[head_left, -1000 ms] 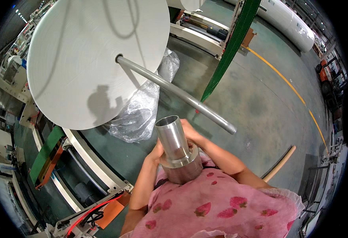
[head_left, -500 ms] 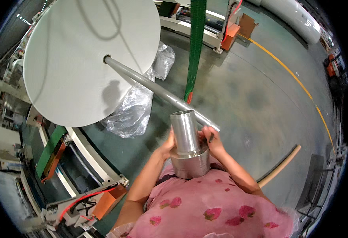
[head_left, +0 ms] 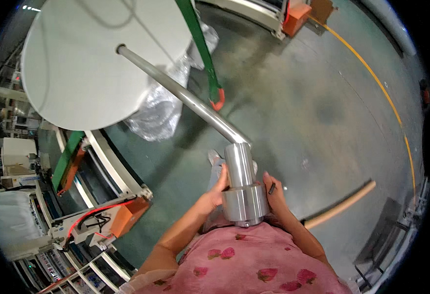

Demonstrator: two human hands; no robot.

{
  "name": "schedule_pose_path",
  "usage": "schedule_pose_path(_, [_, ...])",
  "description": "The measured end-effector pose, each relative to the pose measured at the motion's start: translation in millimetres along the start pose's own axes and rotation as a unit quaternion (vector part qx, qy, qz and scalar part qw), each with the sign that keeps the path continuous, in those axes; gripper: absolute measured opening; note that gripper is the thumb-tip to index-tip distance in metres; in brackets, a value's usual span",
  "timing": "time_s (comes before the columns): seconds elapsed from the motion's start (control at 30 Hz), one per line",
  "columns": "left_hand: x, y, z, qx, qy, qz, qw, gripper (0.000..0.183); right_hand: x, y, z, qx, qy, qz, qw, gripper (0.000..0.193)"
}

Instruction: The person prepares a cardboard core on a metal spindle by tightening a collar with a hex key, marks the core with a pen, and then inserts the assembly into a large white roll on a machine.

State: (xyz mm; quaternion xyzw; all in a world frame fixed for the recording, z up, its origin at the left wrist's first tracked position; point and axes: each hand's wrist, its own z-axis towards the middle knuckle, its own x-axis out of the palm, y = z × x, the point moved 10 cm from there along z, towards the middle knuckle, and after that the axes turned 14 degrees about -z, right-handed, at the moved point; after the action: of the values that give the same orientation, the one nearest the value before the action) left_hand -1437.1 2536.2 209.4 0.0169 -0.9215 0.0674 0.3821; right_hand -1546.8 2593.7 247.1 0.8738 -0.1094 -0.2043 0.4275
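Observation:
A shiny stepped metal sleeve (head_left: 244,203), with a narrow tube above a wider collar, is in front of my body. Along its left side, my left hand (head_left: 218,188) grips it, some fingers hidden behind the metal. My right hand (head_left: 275,196) is against the collar's right side with a short black rod (head_left: 272,188) in its fingers; the rod's exact kind is unclear. The narrow tube's top meets or overlaps the free end of a long grey metal shaft (head_left: 190,100). That shaft sticks out from the core of a big white roll (head_left: 78,73).
A green lifting strap (head_left: 199,41) with a red-orange loop end hangs beyond the shaft. Crumpled clear plastic film (head_left: 158,115) lies by the roll. Machine framing with an orange block (head_left: 129,215) stands left. A tan tube (head_left: 340,206) lies on the floor at right.
The sleeve has come up to the shaft's free end, and its top now lines up there. My right hand has slid away from the narrow tube, lower beside the collar. The view has shifted.

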Motion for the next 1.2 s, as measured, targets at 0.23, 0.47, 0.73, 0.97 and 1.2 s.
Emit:
schedule_pose_path(0.23, [-13,57,19,-0.084,-0.077,-0.049,0.992,0.082,-27,-59,0,0.143,0.02,0.021,0.989,0.035])
schedule_pose_path(0.47, [-3,86,61,-0.079,-0.039,-0.119,0.989,0.085,-50,-122,42,0.19,0.083,0.009,0.978,0.04])
schedule_pose_path(0.73, [-32,85,109,0.019,-0.046,-0.15,0.987,0.086,-37,-131,92,0.214,0.142,-0.019,0.966,0.041])
schedule_pose_path(0.97, [-51,80,125,0.075,-0.097,-0.149,0.981,0.08,-28,-143,118,0.189,0.174,-0.036,0.966,0.038])
schedule_pose_path(1.2, [-65,50,127,0.133,-0.125,-0.177,0.967,0.072,-4,-143,155,0.197,0.242,-0.116,0.943,0.033])
